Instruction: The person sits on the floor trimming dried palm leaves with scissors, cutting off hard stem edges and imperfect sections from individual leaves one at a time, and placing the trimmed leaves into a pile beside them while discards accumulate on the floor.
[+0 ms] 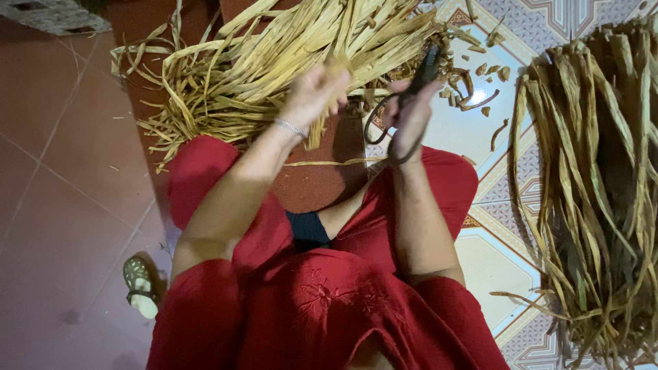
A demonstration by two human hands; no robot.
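Far to the left of my red-clothed lap (322, 301), a pale green sandal (140, 284) lies on the reddish-brown tiled floor (55, 171). Above my lap and a little left of its middle, my left hand (317, 92) is closed around a small bunch of dried tan plant strips (334, 68), gripping them near their cut ends; a thin silver bracelet (290, 127) sits on that wrist. Just behind the hand, farther from my lap, a loose heap of pale yellow dried strips (274, 62) fans out across the floor. Right of my left hand, my right hand (411, 116) is wrapped through the loops of dark metal scissors (404, 103), whose blades point away from my lap; I cannot tell how far the blades are parted. Short cut-off bits of strip (480, 75) are scattered beyond the scissors on the patterned white floor tiles (493, 253). Far right of my lap lies a darker, olive-brown bundle of long dried strips (596, 192).
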